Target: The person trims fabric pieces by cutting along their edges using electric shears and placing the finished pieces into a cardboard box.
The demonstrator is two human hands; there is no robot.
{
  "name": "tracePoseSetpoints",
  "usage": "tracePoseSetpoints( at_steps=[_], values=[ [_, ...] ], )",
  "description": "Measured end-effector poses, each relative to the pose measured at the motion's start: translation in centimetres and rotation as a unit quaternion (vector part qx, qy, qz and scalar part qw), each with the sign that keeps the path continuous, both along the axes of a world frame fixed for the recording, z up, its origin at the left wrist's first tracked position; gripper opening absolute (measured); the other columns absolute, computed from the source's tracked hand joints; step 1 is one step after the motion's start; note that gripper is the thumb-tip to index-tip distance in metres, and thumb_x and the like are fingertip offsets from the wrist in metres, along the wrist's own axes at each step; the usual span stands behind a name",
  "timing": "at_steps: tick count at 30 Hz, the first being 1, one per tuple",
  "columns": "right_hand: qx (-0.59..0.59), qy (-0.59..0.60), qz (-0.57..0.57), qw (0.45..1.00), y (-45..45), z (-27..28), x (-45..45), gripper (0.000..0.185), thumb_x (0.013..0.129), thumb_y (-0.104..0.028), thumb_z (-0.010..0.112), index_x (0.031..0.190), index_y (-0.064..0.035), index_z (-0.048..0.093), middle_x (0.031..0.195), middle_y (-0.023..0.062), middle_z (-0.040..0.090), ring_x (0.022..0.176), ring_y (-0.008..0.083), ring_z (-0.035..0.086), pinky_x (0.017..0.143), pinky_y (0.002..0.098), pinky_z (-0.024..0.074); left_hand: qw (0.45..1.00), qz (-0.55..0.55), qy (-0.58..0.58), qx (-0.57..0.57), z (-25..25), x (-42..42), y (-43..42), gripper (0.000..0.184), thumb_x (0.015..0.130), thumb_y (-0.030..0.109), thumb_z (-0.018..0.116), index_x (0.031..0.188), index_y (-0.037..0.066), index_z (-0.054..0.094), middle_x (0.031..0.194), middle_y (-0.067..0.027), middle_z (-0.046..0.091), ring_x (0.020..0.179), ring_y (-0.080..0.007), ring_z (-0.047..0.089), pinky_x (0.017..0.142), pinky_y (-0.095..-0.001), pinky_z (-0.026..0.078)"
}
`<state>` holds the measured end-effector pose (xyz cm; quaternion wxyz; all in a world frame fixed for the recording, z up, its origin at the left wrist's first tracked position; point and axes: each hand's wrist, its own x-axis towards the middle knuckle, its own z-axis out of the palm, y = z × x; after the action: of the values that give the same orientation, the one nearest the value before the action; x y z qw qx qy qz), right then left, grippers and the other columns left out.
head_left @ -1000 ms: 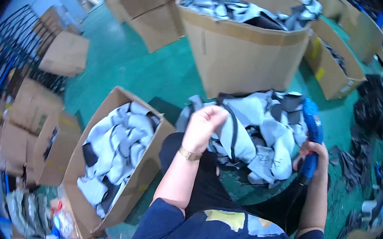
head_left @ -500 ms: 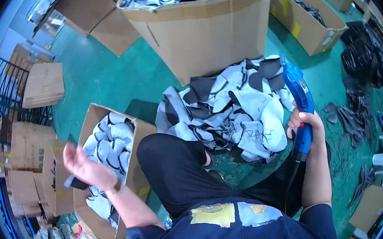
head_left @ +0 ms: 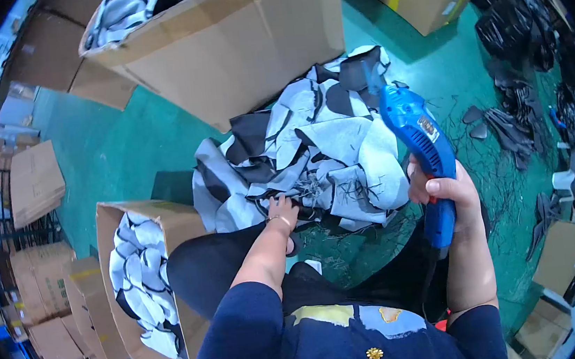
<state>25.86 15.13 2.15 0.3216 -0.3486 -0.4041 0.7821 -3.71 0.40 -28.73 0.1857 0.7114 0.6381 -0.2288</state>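
My right hand (head_left: 451,194) is wrapped around the handle of a blue corded power tool (head_left: 417,131), held upright to the right of the fabric pile. Its narrow front end points away from me and is blurred, so I cannot make out its exact kind. My left hand (head_left: 282,211) reaches down to the near edge of a heap of grey and black fabric pieces (head_left: 339,139) on the floor. Its fingers look stretched out over the cloth, close to a tangle of dark threads (head_left: 313,191). No lifted piece shows in that hand.
A large cardboard box (head_left: 232,52) full of fabric stands behind the heap. At my left is an open carton (head_left: 183,218) holding more grey pieces (head_left: 142,272). Dark scraps (head_left: 510,128) and black bags (head_left: 509,23) lie on the green floor at right, with thread clippings around.
My left hand has moved from above the left carton rightward to the heap. The dark scrap near it is out of sight. My right hand still holds the tool; the view has shifted.
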Motion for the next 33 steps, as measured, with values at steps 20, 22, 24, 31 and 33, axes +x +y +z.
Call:
tracePoseSetpoints(
  at_steps=[20, 22, 24, 31, 33],
  values=[
    [-0.003, -0.043, -0.005, 0.999, -1.9, -1.6, 0.6, 0.050, 0.069, -0.019, 0.070, 0.110, 0.0036, 0.055, 0.071, 0.0056, 0.059, 0.063, 0.0132, 0.058, 0.063, 0.0240, 0.0438, 0.978, 0.018, 0.059, -0.198, 2.3, 0.1, -0.1, 0.048, 0.085, 0.026, 0.056, 0.132, 0.019, 0.054, 0.156, -0.0086, 0.012, 0.144, -0.0321, 0.010, 0.111, -0.0543, 0.018],
    [-0.004, -0.043, -0.013, 0.999, -1.4, -1.6, 0.8, 0.046, 0.071, -0.016, 0.070, 0.110, 0.0025, 0.055, 0.071, 0.0045, 0.058, 0.062, 0.0122, 0.057, 0.062, 0.0236, 0.0439, 0.975, -0.008, 0.076, -0.211, 1.3, -0.2, 0.0, 0.062, 0.075, 0.031, 0.073, 0.133, 0.023, 0.052, 0.152, -0.0090, 0.026, 0.142, -0.0330, 0.016, 0.110, -0.0545, 0.020],
    [-0.006, -0.039, -0.026, 0.999, -1.0, -1.6, 1.0, 0.045, 0.071, -0.015, 0.069, 0.110, 0.0024, 0.055, 0.071, 0.0044, 0.058, 0.062, 0.0120, 0.056, 0.062, 0.0236, 0.0440, 0.971, -0.013, 0.069, -0.228, 0.4, -0.4, 0.2, 0.069, 0.069, 0.035, 0.079, 0.131, 0.019, 0.054, 0.140, -0.0086, 0.045, 0.137, -0.0294, 0.029, 0.109, -0.0540, 0.021],
    [0.001, -0.011, -0.014, 1.000, -0.8, -1.9, 0.4, 0.045, 0.072, -0.015, 0.068, 0.111, 0.0020, 0.054, 0.069, 0.0038, 0.057, 0.059, 0.0105, 0.055, 0.059, 0.0223, 0.0430, 0.989, 0.134, -0.062, -0.025, 3.1, -0.8, 3.8, 0.024, 0.082, 0.023, 0.054, 0.091, 0.006, 0.068, 0.100, -0.0196, 0.066, 0.094, -0.0350, 0.065, 0.083, -0.0423, 0.051],
    [0.014, -0.004, 0.002, 1.000, -0.8, -2.0, 0.1, 0.046, 0.071, -0.016, 0.068, 0.111, 0.0018, 0.053, 0.069, 0.0037, 0.057, 0.059, 0.0104, 0.054, 0.059, 0.0220, 0.0422, 0.969, 0.191, -0.153, 0.025, 5.8, -1.4, 5.4, 0.023, 0.074, 0.031, 0.068, 0.087, 0.012, 0.071, 0.090, -0.0135, 0.069, 0.086, -0.0324, 0.066, 0.078, -0.0413, 0.052]
  ],
)
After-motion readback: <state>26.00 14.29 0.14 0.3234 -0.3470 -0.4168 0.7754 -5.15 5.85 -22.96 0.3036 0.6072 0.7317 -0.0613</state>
